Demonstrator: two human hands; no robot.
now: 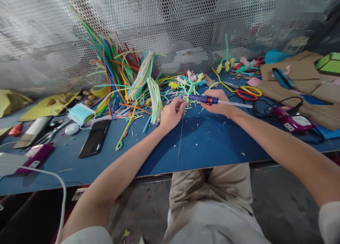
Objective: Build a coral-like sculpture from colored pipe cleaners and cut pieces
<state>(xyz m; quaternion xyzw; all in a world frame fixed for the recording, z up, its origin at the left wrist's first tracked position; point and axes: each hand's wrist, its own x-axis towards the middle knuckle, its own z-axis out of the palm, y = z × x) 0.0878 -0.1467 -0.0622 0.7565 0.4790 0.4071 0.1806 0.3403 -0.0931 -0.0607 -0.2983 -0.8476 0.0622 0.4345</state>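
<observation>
My right hand (pixel 217 101) is wrapped round a blue glue gun (pixel 199 98), with a translucent glue stick (pixel 236 104) poking out of its back end. The gun's nozzle points left, close to my left fingertips. My left hand (pixel 173 113) is closed in a pinch, and a thin wire (pixel 181 137) runs down from its fingers toward the table's front edge. What sits at the upper end of the wire is too small to make out. Just beyond both hands lies a cluster of pastel pipe-cleaner flowers (pixel 190 81) with pale green stems.
Bundled pipe cleaners (pixel 142 75) lean against the perforated metal panel (pixel 180 24). Left on the blue table (pixel 212 141) are a phone (pixel 95 138), a face mask (pixel 81 113) and a purple power strip (pixel 37 158). Scissors (pixel 248 91), cardboard (pixel 300 72) and another purple power strip (pixel 290 119) lie right.
</observation>
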